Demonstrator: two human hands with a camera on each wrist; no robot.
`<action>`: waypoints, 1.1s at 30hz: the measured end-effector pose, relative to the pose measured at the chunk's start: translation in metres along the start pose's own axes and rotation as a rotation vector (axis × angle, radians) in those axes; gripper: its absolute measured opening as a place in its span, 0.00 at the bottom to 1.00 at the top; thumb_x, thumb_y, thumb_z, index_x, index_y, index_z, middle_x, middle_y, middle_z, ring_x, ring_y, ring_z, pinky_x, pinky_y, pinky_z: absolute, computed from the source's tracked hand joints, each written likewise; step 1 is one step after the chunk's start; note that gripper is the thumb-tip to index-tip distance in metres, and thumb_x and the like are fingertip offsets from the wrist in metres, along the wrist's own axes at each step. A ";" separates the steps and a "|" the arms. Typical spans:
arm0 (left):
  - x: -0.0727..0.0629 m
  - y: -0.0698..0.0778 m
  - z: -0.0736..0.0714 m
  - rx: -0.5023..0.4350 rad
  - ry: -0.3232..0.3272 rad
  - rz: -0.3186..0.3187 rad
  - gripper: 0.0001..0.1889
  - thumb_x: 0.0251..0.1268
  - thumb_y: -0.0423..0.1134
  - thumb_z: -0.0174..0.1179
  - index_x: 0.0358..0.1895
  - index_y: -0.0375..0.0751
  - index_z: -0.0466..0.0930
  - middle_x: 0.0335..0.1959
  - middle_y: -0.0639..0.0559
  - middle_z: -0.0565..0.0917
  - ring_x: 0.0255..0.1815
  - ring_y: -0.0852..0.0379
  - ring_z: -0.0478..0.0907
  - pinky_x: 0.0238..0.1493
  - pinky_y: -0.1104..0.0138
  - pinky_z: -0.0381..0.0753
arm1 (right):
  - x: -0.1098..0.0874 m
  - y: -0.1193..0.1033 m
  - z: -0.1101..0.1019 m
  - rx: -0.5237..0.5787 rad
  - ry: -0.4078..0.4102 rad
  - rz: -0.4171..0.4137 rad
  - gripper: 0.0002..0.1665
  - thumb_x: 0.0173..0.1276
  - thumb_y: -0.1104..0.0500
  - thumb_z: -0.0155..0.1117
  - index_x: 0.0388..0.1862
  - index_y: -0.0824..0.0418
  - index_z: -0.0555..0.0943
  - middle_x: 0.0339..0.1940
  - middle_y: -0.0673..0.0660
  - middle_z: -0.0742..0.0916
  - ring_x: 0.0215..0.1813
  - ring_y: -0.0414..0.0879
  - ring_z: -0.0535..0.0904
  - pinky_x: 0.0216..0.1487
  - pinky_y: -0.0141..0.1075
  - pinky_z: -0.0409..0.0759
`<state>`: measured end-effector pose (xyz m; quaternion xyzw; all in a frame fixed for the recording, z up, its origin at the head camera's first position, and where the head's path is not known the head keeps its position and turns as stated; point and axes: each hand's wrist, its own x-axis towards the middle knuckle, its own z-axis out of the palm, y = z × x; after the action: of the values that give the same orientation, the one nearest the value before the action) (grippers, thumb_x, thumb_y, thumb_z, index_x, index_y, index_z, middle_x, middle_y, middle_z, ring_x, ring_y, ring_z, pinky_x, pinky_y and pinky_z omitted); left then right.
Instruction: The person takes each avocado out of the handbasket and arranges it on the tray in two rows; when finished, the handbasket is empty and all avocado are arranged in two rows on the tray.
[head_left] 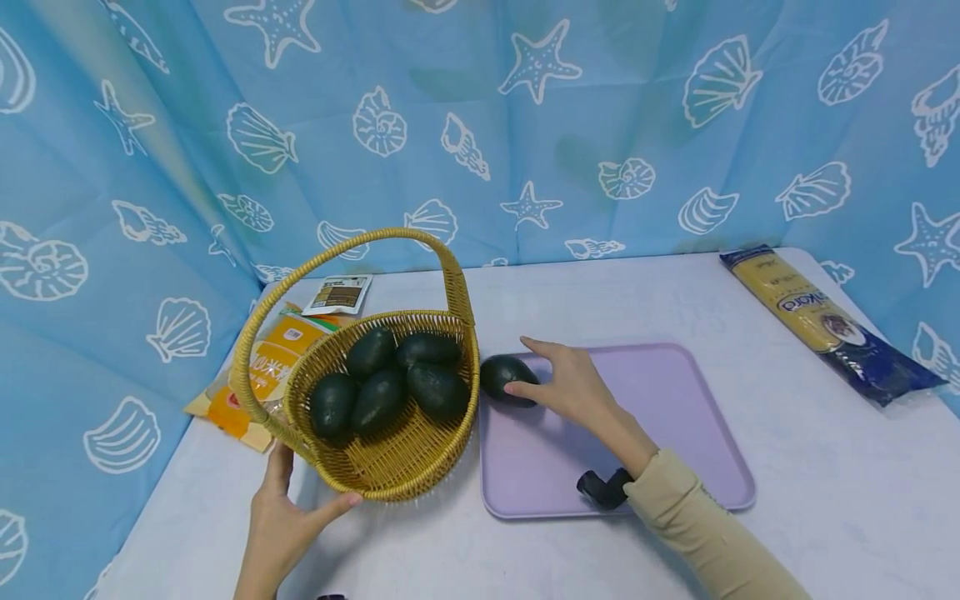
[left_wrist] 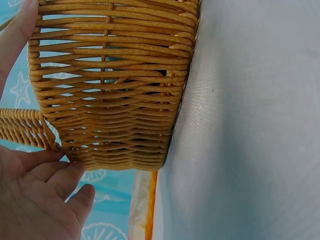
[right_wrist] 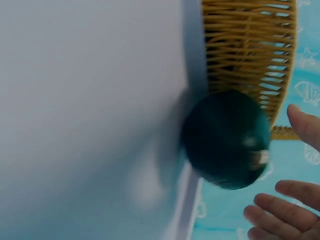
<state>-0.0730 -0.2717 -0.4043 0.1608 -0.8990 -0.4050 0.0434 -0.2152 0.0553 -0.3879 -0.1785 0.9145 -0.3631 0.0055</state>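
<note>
The left hand is holding the side of a woven basket, its thumb pressing at the near rim and its fingers bracing by the foot of the handle. Inside the basket, ahead and to the right of that hand, five dark green avocados are lying together.

The right hand is hovering around a single avocado, grasping nothing: its thumb and fingers are spreading wide, and the right wrist view is showing a gap between them and the fruit. This avocado is resting just left of the right hand, at the corner of a lilac tray, close beside the basket. The tray is extending under and to the right of that hand.

Beyond the left hand, an orange packet and a small white packet are lying on the white surface. Far to the right of the right hand, a yellow-and-blue packet is lying. A blue shell-patterned curtain is hanging beyond both hands.
</note>
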 end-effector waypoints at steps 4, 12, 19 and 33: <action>0.000 -0.001 0.000 -0.010 0.005 0.001 0.66 0.41 0.50 0.78 0.78 0.46 0.36 0.78 0.38 0.46 0.77 0.35 0.48 0.74 0.38 0.54 | 0.002 -0.015 -0.003 0.076 -0.024 -0.053 0.42 0.57 0.45 0.72 0.68 0.58 0.71 0.67 0.62 0.76 0.68 0.59 0.71 0.66 0.56 0.74; 0.000 -0.001 0.002 -0.040 0.016 -0.001 0.65 0.41 0.49 0.78 0.78 0.45 0.37 0.78 0.39 0.47 0.77 0.35 0.47 0.74 0.39 0.54 | 0.015 -0.044 0.008 0.093 -0.083 -0.090 0.43 0.57 0.45 0.73 0.69 0.55 0.70 0.68 0.59 0.76 0.70 0.56 0.70 0.68 0.52 0.73; 0.000 -0.002 0.004 -0.076 0.056 0.056 0.63 0.39 0.46 0.79 0.77 0.43 0.43 0.78 0.39 0.50 0.77 0.35 0.49 0.75 0.40 0.55 | 0.026 -0.061 0.028 0.078 -0.150 -0.131 0.41 0.58 0.47 0.72 0.69 0.57 0.70 0.66 0.60 0.77 0.56 0.54 0.80 0.59 0.44 0.79; 0.001 -0.003 0.005 -0.056 0.055 0.037 0.64 0.39 0.48 0.79 0.77 0.44 0.42 0.78 0.39 0.50 0.77 0.36 0.50 0.74 0.40 0.56 | 0.038 -0.080 0.051 -0.088 -0.221 -0.190 0.44 0.55 0.49 0.75 0.68 0.62 0.70 0.65 0.61 0.78 0.65 0.53 0.75 0.63 0.44 0.79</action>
<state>-0.0739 -0.2706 -0.4102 0.1540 -0.8886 -0.4247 0.0801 -0.2180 -0.0443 -0.3676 -0.3031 0.9023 -0.2998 0.0641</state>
